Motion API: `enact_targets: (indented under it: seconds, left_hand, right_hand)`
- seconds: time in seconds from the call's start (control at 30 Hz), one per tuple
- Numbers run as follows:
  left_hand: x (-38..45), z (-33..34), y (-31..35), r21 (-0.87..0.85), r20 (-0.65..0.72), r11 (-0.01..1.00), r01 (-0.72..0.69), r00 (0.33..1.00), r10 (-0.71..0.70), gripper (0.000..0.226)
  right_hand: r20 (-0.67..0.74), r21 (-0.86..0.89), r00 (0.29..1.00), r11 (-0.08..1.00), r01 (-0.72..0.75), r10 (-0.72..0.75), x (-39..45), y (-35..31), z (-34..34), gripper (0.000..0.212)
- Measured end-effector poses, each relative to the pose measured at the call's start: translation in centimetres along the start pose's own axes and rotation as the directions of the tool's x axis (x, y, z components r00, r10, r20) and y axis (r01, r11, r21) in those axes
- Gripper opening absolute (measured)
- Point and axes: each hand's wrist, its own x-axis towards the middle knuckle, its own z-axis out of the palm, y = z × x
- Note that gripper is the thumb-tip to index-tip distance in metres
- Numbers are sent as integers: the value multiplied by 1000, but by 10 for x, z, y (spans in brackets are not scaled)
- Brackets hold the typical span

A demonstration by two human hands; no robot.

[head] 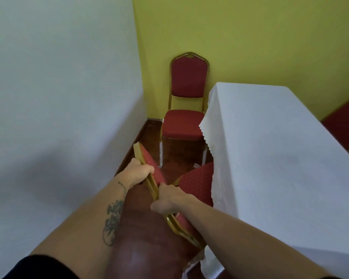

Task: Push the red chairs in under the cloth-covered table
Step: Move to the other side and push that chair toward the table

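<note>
A red chair with a gold frame stands just below me, its backrest (149, 168) seen edge-on from above and its seat (197, 184) partly under the hanging cloth. My left hand (139, 171) grips the backrest's upper part. My right hand (170, 199) grips the gold frame lower down. The table's white cloth (270, 148) fills the right side. A second red chair (184, 109) stands at the table's far end in the corner, facing me, its right side hidden behind the cloth's corner.
A white wall (58, 97) runs close along the left and a yellow wall (250, 37) closes the far end. Only a narrow strip of dark wooden floor (145, 238) lies between wall and table. Something red (347, 125) shows at the right edge.
</note>
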Motion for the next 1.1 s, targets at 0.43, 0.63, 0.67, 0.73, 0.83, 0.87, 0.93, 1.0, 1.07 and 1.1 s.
enact_targets:
  seconds: [0.43,0.63,0.67,0.73,0.83,0.87,0.93,1.0,1.07,1.1]
  left_hand:
    - [66,-43,20,91,140,995,-34,990,21,35]
    - [111,-64,32,114,205,989,-93,976,68,21]
    - [119,-68,34,126,216,986,-108,973,79,18]
    - [134,-73,41,147,246,978,-146,963,107,11]
    - [153,-76,49,172,284,965,-201,948,147,11]
    - [159,-75,52,179,293,960,-213,944,155,14]
    - [170,-73,57,184,309,959,-214,939,150,18]
    - [179,-71,61,181,332,959,-219,931,150,23]
    - [185,-70,67,189,356,956,-222,923,144,37]
    - [189,-69,70,191,359,954,-229,921,149,44]
  right_hand:
    - [-105,52,993,998,-44,49,50,-41,-16,83]
    - [-138,126,979,983,-132,149,81,-66,-32,88]
    - [-145,141,976,979,-144,164,86,-71,-33,89]
    - [-170,165,966,972,-166,193,95,-82,-38,90]
    - [-198,217,947,953,-211,255,107,-92,-44,89]
    - [-207,233,938,945,-229,278,109,-94,-46,86]
    - [-221,254,921,931,-262,320,112,-95,-50,81]
    - [-225,272,909,919,-286,350,114,-96,-55,76]
    - [-230,285,899,909,-304,372,116,-96,-59,72]
    - [-232,289,894,904,-314,384,117,-96,-62,72]
